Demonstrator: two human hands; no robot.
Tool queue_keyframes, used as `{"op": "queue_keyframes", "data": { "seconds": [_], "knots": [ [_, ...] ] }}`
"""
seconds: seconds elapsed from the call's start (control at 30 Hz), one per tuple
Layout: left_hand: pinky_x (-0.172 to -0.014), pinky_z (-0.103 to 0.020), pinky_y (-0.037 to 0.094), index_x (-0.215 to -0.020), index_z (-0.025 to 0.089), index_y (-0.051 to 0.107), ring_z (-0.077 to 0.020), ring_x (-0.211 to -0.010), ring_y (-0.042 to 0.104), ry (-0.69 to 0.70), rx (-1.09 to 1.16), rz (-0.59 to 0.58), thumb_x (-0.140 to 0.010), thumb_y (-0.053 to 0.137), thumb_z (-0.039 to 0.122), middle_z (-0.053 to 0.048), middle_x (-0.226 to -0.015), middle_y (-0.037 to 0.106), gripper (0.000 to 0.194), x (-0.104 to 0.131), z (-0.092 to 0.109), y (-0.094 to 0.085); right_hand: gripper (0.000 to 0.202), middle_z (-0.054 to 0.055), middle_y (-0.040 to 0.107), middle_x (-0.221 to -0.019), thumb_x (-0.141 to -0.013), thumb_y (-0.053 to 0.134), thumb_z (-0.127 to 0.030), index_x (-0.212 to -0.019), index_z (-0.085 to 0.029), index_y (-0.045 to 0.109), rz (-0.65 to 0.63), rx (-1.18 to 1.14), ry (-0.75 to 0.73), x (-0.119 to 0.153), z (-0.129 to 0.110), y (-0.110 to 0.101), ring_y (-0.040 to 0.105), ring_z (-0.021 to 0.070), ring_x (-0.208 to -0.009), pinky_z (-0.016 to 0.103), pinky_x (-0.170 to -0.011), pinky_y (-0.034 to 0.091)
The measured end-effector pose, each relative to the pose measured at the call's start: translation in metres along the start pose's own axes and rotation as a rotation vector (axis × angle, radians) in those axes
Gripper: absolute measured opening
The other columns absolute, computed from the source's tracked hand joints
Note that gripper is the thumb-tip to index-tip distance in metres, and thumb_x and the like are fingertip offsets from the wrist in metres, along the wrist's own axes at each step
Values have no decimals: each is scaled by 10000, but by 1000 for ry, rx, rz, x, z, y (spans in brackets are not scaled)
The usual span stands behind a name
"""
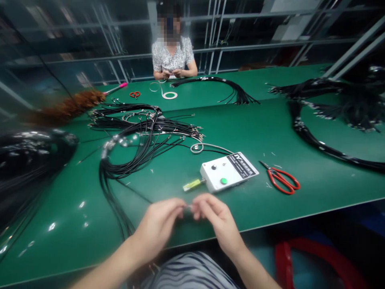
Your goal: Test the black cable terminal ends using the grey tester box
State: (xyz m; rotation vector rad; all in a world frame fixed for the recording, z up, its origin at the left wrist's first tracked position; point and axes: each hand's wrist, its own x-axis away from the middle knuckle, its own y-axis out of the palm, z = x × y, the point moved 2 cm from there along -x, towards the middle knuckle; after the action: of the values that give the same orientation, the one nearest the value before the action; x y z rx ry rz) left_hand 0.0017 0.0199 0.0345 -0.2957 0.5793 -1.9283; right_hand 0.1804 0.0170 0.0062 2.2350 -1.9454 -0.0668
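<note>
Left hand and right hand nearly meet, fingertips pinching a small, blurred piece above the smooth green table, near its edge. It looks light and slender, probably best held by its ends. Beyond lie a boxy white device, red-handled scissors and bendy black cables.

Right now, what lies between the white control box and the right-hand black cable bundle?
In the head view, red-handled scissors, with small white scraps beside them.
</note>
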Motion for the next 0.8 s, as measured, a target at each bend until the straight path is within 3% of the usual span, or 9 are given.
{"op": "queue_keyframes", "data": {
  "seconds": [0.37,0.63,0.8],
  "knots": [
    [-712,-237,428,-863,181,580,-128,-722,576,-97,44,-40,-1025,362,253,-10,-790,625,281,2,-7,2,225,-27,616,-673,-819,729,-394,-864,-187,656,-57,-338,223,-16,8,19,436,51,-525,192,-504,284],
    [-696,-237,414,-922,182,581,-123,-717,562,-107,54,30,-1027,356,249,-3,-784,599,257,5,-9,3,190,-39,597,-663,-781,767,-322,-864,-184,665,-37,-319,271,-11,21,23,459,58,-554,189,-529,314],
    [-674,-231,413,-925,186,597,-117,-688,560,-121,41,7,-1017,390,253,4,-768,604,236,4,-11,4,169,-22,634,-703,-835,709,-347,-897,-192,679,-29,-250,201,-13,17,18,490,70,-579,197,-559,349]
  ]
}}
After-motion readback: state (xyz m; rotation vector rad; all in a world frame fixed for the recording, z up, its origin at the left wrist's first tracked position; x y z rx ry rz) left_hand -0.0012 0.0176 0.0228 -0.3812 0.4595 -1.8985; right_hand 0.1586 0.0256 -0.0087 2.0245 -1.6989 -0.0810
